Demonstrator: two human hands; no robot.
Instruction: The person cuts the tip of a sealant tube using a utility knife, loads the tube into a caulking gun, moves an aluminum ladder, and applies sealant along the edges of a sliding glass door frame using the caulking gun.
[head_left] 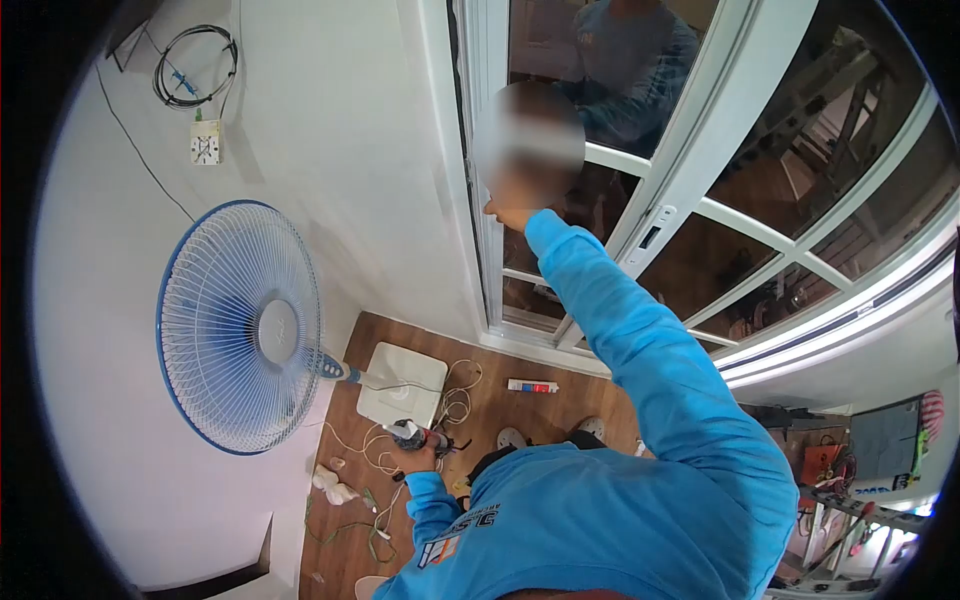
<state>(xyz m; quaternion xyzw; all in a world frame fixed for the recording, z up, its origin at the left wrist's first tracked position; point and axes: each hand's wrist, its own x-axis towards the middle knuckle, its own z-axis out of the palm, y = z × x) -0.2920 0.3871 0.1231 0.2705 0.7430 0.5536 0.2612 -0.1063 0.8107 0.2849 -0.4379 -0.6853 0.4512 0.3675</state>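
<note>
My right hand (513, 206) is raised against the white frame (485, 180) of a glazed door. A blurred patch covers most of its fingers, so whether it holds anything is hidden. Low on the left, my left hand (418, 457) is closed round a dark tool (408, 434) with a whitish tip. The tool is above the floor, near the lower edge of a white fan base (402, 384). Both arms wear blue sleeves.
A blue and white standing fan (240, 328) is at the left, before the white wall (340, 120). Cables (458, 405) and a sealant tube (532, 386) lie on the wooden floor (345, 560). At the right edge are a grey case (885, 440) and a metal ladder (865, 515).
</note>
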